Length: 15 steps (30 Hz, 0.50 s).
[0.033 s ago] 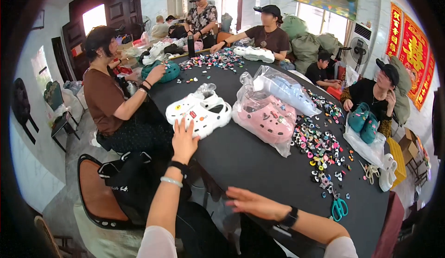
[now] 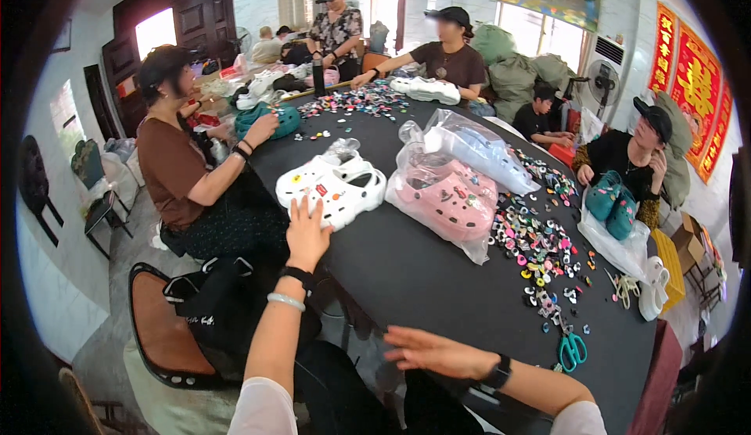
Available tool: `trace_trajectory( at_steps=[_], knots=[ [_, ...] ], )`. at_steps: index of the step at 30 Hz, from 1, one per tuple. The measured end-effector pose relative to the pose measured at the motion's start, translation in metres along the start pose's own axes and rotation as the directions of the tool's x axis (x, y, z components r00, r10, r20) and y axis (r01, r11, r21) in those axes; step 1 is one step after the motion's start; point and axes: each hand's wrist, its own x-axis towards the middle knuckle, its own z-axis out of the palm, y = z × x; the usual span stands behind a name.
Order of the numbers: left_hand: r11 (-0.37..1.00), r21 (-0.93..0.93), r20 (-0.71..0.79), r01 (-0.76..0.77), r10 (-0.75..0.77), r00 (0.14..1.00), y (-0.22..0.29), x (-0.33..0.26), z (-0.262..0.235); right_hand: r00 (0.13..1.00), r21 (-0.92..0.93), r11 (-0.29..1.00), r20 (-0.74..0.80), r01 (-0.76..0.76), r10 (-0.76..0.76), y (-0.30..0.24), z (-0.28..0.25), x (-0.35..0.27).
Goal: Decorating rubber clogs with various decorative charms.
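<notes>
My left hand (image 2: 307,235) lies with spread fingers against the near side of a pair of white clogs (image 2: 344,192). Small colourful charms dot the clogs, and a bit of clear plastic sticks up behind them. My right hand (image 2: 438,353) hovers by the table's near edge, fingers stretched out and nothing in them. Right of the white pair lies a pair of pink clogs (image 2: 447,200) in a clear bag. Light blue clogs (image 2: 477,153), also bagged, rest behind the pink ones.
Loose shoe charms (image 2: 540,247) spread over the right of the black table (image 2: 391,278), near teal scissors (image 2: 572,350). Co-workers sit around it; one at left handles a teal clog (image 2: 286,118). A brown chair (image 2: 160,321) stands at my left.
</notes>
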Motion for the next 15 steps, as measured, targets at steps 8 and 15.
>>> trace_trajectory(
  at_steps=[8, 15],
  knots=[
    [0.989, 0.136, 0.108, 0.064, -0.079, 0.991, -0.022, 0.068, 0.049, 0.998, 0.264, 0.963, -0.033, 0.052, -0.045, 0.037, -0.008, -0.123],
    [0.954, 0.269, 0.283, 0.134, -0.212, 0.935, -0.026, 0.114, 0.060, 0.965, 0.570, 0.793, -0.251, 0.215, -0.081, 0.082, -0.039, -0.148]
  ],
)
